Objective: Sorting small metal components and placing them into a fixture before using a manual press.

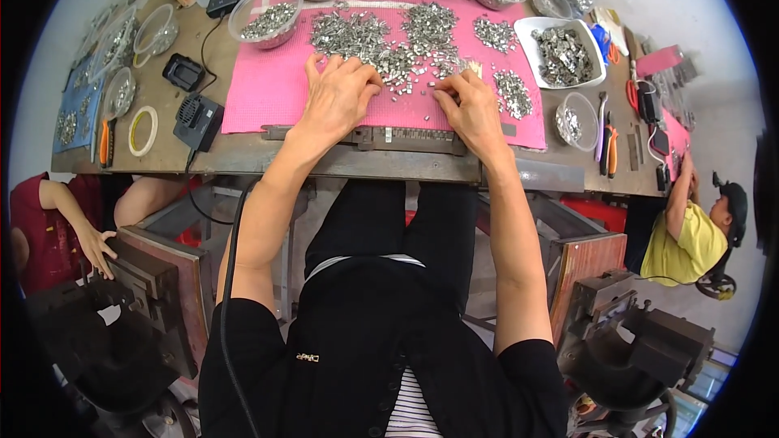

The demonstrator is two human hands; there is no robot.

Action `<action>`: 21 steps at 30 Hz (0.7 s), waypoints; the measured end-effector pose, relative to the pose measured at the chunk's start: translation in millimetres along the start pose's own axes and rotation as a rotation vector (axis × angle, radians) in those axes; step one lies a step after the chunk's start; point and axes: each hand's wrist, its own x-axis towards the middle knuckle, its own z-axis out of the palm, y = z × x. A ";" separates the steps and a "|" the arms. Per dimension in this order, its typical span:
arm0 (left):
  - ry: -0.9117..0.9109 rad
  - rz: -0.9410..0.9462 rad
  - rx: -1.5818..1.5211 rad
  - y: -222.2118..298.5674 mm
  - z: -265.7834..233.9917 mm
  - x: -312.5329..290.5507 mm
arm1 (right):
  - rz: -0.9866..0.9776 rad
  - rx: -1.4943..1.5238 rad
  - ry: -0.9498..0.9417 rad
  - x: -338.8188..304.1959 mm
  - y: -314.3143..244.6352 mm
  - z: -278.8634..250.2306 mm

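The left hand (339, 96) is laid palm down on the pink mat (268, 89), its fingers spread a little and bent, with the tips at the near edge of the heap of small metal pieces (381, 45). Whether a piece is pinched under these fingers cannot be told, because the back of the hand covers them. The right hand (471, 109) is placed just beside it, fingers curled down onto the mat; the thumb and first finger seem to be closed together on something small, but this is too tiny to be made out. A long metal rail (406, 136) is seen at the near edge of the mat, partly hidden by both wrists. Smaller heaps of the same pieces are lying to the right, and more are kept in clear plastic bowls (265, 12) and in a white tray (564, 53). At the left rim a person in a red sleeve (32, 219) is cut off by the picture edge, and at the right rim another person in a yellow shirt (686, 247) is seen only in part. The single pieces are too small for their shape to be given.
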 end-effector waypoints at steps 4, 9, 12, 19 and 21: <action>0.023 0.000 -0.028 -3.3 1.3 -5.2 | -0.026 -0.048 -0.044 1.5 -0.9 -2.2; 0.007 0.004 -0.046 -3.2 -1.8 -6.8 | -0.061 0.021 -0.047 0.3 2.4 -0.7; 0.004 0.011 -0.054 -3.0 -5.7 -8.2 | -0.054 0.023 -0.071 -0.1 3.7 -2.4; 0.008 0.024 -0.017 -2.8 -3.1 -6.5 | -0.124 -0.087 -0.068 1.3 2.8 -0.1; 0.011 0.026 -0.018 -4.0 -2.4 -7.0 | -0.162 -0.119 -0.047 1.9 2.6 2.8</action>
